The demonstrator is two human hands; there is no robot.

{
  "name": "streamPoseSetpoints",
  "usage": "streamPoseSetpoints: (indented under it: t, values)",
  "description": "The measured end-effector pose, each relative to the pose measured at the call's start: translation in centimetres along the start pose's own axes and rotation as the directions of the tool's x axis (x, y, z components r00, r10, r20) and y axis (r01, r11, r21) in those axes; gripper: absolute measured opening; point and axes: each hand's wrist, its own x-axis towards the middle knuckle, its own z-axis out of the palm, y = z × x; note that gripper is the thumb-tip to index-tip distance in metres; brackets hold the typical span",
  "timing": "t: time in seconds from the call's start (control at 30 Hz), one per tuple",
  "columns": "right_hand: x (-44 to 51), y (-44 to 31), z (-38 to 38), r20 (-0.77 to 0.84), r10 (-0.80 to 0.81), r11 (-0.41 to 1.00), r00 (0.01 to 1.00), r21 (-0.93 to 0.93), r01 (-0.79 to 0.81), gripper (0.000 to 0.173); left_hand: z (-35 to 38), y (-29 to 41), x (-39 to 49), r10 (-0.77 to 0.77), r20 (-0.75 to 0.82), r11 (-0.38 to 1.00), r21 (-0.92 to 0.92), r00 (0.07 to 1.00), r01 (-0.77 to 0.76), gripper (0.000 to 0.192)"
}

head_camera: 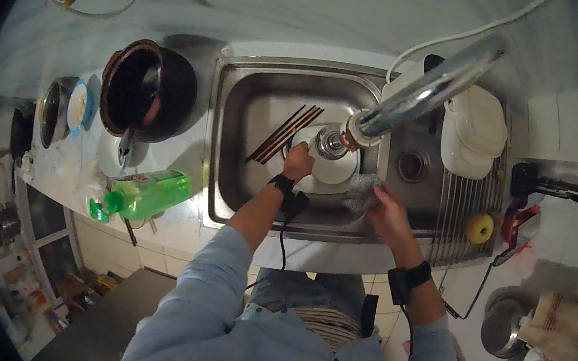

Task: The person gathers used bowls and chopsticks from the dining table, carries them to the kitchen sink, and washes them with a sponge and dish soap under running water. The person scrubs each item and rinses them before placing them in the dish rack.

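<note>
My left hand [299, 162] is curled at the left rim of a white dish [337, 173] in the steel sink basin [248, 105]. Its fingertips are partly hidden. That dish sits over another pale dish, below the faucet's outlet. Several dark chopsticks [282, 137] lie slanted just up and left of this hand, on the basin floor. Between the fingers and thumb of my right hand [392, 215] is a grey mesh scrubbing cloth [361, 192], which hangs at the basin's right side, next to the dishes.
The chrome faucet [429, 92] reaches over the basin. A green dish-soap bottle [152, 196] lies left, below a dark pot [175, 96]. On the right are a white plastic container [473, 133], a wire rack [455, 212] with an apple [479, 228], and a small drain [412, 166].
</note>
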Motion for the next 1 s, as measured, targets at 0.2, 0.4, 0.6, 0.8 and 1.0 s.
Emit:
streamPoseSetpoints:
  t: [0.2,0.4,0.6,0.8,1.0]
  values:
    - [2.1,0.8,3.1,0.014,-0.270,0.805,0.963,-0.545,0.234,0.029,-8.8,5.8,-5.7,-0.187,0.265,0.794,-0.527,0.946,0.305,0.048]
    - [2.5,2.9,7.3,0.684,-0.384,-0.386,0.621,-0.729,0.565,0.018,-12.6,7.2,-11.9,-0.112,0.311,0.519,-0.791,0.944,0.323,0.047]
    - [2.3,4.2,10.4,0.840,-0.138,-0.127,0.525,-0.541,0.831,0.018,-13.7,6.6,-15.2,-0.052,0.307,0.468,-0.833,0.950,0.295,0.037]
    - [4.8,3.9,12.8,0.896,-0.212,-0.508,0.391,-0.442,0.739,0.017,-15.1,6.7,-17.3,0.027,0.307,0.494,-0.831,0.951,0.254,0.042]
    - [2.6,4.6,11.5,0.713,-0.155,-0.621,0.684,-0.609,0.494,0.012,-15.0,6.8,-18.5,-0.053,0.017,0.564,-0.824,0.998,0.044,0.058]
